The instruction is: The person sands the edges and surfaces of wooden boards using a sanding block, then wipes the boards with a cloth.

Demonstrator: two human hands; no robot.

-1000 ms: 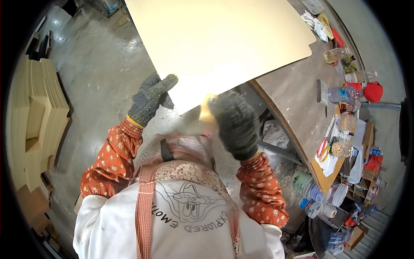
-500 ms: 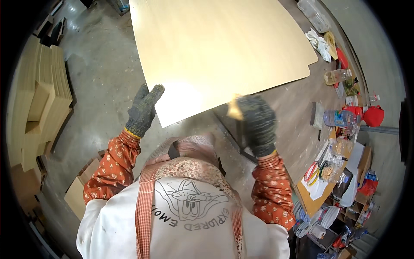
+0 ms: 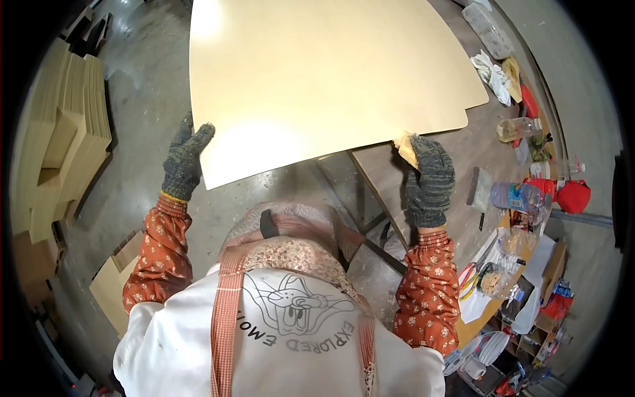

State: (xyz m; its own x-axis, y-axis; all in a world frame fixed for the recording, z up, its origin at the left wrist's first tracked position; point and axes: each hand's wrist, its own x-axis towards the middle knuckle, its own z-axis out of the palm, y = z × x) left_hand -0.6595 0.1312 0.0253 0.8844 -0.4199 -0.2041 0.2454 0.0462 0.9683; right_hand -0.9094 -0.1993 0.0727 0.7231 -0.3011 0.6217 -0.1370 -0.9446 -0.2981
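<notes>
A large pale-yellow flat board [image 3: 317, 73] with rounded corners and a notch at its right end lies over the table and juts past its left edge. My left hand [image 3: 184, 159], in a dark grey knit glove, grips the board's left edge near the near corner, thumb on top; its other fingers are partly hidden. In my right hand [image 3: 431, 182], gloved alike, is a folded tan pad [image 3: 405, 149], pinched at the board's near edge towards the right. Whether the pad is sandpaper, cloth or sponge cannot be told.
The brown tabletop [image 3: 456, 155] holds a grey block [image 3: 477, 188], plastic bottles [image 3: 516, 196], a crumpled white cloth [image 3: 491, 76] and a red object [image 3: 573, 196] along its right side. Stacked boards [image 3: 76, 126] stand on the floor at left. A table leg shows below the near edge.
The board and my left hand have shifted to the left. My right hand has moved right along the near edge with the tan pad.
</notes>
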